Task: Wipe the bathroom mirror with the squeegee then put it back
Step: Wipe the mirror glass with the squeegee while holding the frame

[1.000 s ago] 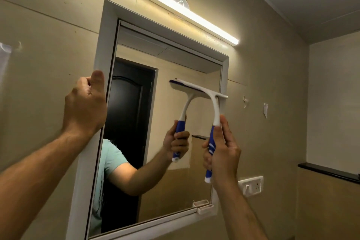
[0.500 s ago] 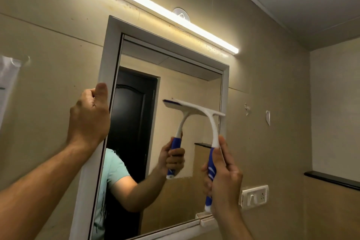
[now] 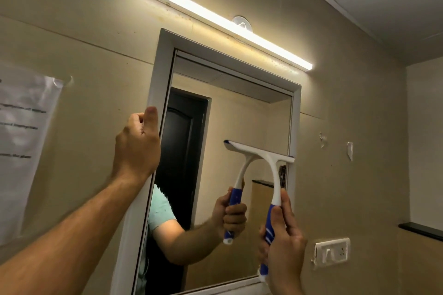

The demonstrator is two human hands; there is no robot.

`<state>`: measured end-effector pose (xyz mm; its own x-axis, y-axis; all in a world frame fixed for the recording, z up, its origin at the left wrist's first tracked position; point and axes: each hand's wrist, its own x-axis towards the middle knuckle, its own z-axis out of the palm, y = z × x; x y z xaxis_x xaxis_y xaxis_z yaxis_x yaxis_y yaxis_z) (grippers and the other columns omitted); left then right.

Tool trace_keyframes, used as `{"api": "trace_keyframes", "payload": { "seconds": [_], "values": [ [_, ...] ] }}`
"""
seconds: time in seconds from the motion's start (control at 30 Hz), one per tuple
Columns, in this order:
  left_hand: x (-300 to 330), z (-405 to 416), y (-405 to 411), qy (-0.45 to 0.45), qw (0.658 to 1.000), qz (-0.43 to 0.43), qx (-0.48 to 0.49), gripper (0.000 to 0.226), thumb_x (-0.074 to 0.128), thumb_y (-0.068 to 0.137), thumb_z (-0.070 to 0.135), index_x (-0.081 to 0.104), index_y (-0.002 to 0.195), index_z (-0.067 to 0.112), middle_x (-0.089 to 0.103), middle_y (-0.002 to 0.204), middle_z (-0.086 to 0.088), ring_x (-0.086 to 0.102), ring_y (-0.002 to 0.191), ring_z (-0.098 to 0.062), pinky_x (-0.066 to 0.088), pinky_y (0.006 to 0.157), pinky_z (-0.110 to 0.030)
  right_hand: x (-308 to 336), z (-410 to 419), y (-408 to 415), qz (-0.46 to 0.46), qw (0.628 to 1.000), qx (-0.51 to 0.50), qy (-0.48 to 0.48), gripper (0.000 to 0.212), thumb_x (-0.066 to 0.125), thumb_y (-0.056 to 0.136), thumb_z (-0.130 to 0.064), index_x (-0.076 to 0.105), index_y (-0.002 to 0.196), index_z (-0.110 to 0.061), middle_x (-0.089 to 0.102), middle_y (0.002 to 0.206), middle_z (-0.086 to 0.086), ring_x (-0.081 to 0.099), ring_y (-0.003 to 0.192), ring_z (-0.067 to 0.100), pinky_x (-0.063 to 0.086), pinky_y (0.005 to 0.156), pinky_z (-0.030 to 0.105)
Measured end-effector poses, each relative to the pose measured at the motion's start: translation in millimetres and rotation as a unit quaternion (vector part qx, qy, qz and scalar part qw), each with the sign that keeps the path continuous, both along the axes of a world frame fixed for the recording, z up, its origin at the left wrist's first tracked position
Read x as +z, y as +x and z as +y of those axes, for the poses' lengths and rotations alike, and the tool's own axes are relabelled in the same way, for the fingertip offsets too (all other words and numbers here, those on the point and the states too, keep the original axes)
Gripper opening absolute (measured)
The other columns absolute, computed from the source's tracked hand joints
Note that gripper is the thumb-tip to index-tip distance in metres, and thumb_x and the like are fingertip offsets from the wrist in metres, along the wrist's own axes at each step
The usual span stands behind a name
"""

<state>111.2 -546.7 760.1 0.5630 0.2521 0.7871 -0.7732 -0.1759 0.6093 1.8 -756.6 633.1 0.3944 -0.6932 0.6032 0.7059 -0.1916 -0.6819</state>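
Beige bathroom wall, mirror [image 3: 223,141] frame gripped by left hand [image 3: 137,143], squeegee [image 3: 268,170] handle clasped in right hand [image 3: 284,244], blade pressed to mirror's right side

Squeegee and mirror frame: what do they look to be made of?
Squeegee: seemingly moulded plastic, a glossy white head and neck, with a blue grip that may be rubbery; the blade material can't be told. The right hand grips the handle. Mirror frame: smooth white with a satin sheen and flat profiles, probably plastic or painted metal. The left hand holds its edge.
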Motion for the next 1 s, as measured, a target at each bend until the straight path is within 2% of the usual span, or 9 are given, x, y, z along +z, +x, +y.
{"api": "trace_keyframes", "payload": {
  "seconds": [0.07,0.1,0.23,0.33,0.47,0.57,0.67,0.8,1.0],
  "values": [
    [-0.5,-0.5,-0.4,0.0,1.0,-0.006,0.004,0.049,0.021,0.099,0.054,0.049,0.096,0.013,0.051,0.069,-0.001,0.045,0.059,-0.008,0.026,0.048,-0.024,-0.6,-1.7,-5.8,-0.001,1.0,0.008,-0.009,0.068,0.07,0.048,-0.081,0.064,0.111,-0.057,0.059,0.086,0.025,0.047,0.05,0.017,0.041,0.037,0.02],
    [-0.8,0.2,-0.6,-0.001,1.0,-0.006,0.005,0.049,0.021,0.099,0.053,0.048,0.095,0.012,0.05,0.069,-0.001,0.045,0.059,-0.008,0.026,0.048,-0.024,2.5,-2.6,-8.3,-0.004,1.0,0.012,-0.015,0.069,0.07,0.052,-0.078,0.064,0.115,-0.053,0.06,0.083,0.023,0.047,0.047,0.015,0.041,0.037,0.02],
    [-0.3,-0.9,3.2,-0.005,1.0,-0.015,0.011,0.054,0.02,0.098,0.056,0.05,0.095,0.011,0.05,0.07,0.0,0.046,0.062,-0.011,0.027,0.05,-0.026,25.0,-5.2,-12.0,-0.03,0.998,0.014,-0.05,0.055,0.065,0.07,-0.066,0.062,0.12,-0.047,0.063,0.076,0.017,0.047,0.043,0.012,0.039,0.035,0.02],
    [-1.3,0.5,7.8,-0.007,1.0,-0.013,0.014,0.054,0.02,0.097,0.058,0.049,0.095,0.013,0.05,0.071,0.001,0.048,0.066,-0.016,0.027,0.052,-0.029,32.6,-6.4,-4.9,-0.029,0.998,0.027,-0.051,0.033,0.052,0.088,-0.037,0.06,0.118,-0.047,0.062,0.073,0.016,0.044,0.042,0.014,0.038,0.035,0.022],
    [-1.7,0.0,7.7,-0.008,1.0,-0.021,0.008,0.055,0.02,0.098,0.058,0.051,0.098,0.012,0.054,0.077,-0.005,0.05,0.075,-0.024,0.032,0.061,-0.032,6.1,-7.4,-0.5,-0.013,0.999,0.032,-0.025,0.043,0.054,0.08,-0.04,0.061,0.122,-0.044,0.061,0.098,0.016,0.049,0.049,0.013,0.042,0.039,0.02],
    [-1.0,-0.3,7.3,-0.01,1.0,-0.02,0.006,0.054,0.02,0.098,0.057,0.05,0.099,0.013,0.054,0.081,-0.006,0.051,0.08,-0.025,0.033,0.066,-0.033,-22.6,-6.9,-5.0,0.005,0.998,0.062,0.005,0.043,0.058,0.078,-0.038,0.063,0.12,-0.046,0.057,0.082,0.021,0.044,0.044,0.016,0.039,0.036,0.023],
    [-1.2,-0.3,7.2,-0.008,1.0,-0.02,0.005,0.056,0.02,0.098,0.057,0.051,0.1,0.011,0.054,0.081,-0.006,0.051,0.08,-0.026,0.033,0.067,-0.034,-36.2,-3.7,-13.6,0.015,0.997,0.077,0.021,0.054,0.077,0.058,-0.061,0.068,0.11,-0.05,0.054,0.08,0.025,0.043,0.042,0.017,0.04,0.036,0.023],
    [-1.4,0.0,5.4,-0.006,1.0,-0.018,0.014,0.06,0.019,0.098,0.058,0.052,0.101,0.008,0.052,0.082,-0.008,0.049,0.081,-0.026,0.031,0.068,-0.035,-20.9,-7.1,-19.1,0.0,0.997,0.071,-0.007,0.038,0.057,0.079,-0.037,0.065,0.115,-0.048,0.061,0.084,0.022,0.046,0.045,0.014,0.04,0.036,0.022],
    [0.0,0.9,2.8,0.005,1.0,-0.012,0.016,0.059,0.019,0.099,0.056,0.053,0.105,0.008,0.053,0.089,-0.012,0.047,0.083,-0.027,0.031,0.07,-0.035,-0.4,-10.0,-16.5,0.004,0.996,0.083,-0.045,0.04,0.052,0.086,-0.035,0.06,0.123,-0.048,0.063,0.068,0.007,0.043,0.043,0.014,0.038,0.036,0.023]
  ]
}}
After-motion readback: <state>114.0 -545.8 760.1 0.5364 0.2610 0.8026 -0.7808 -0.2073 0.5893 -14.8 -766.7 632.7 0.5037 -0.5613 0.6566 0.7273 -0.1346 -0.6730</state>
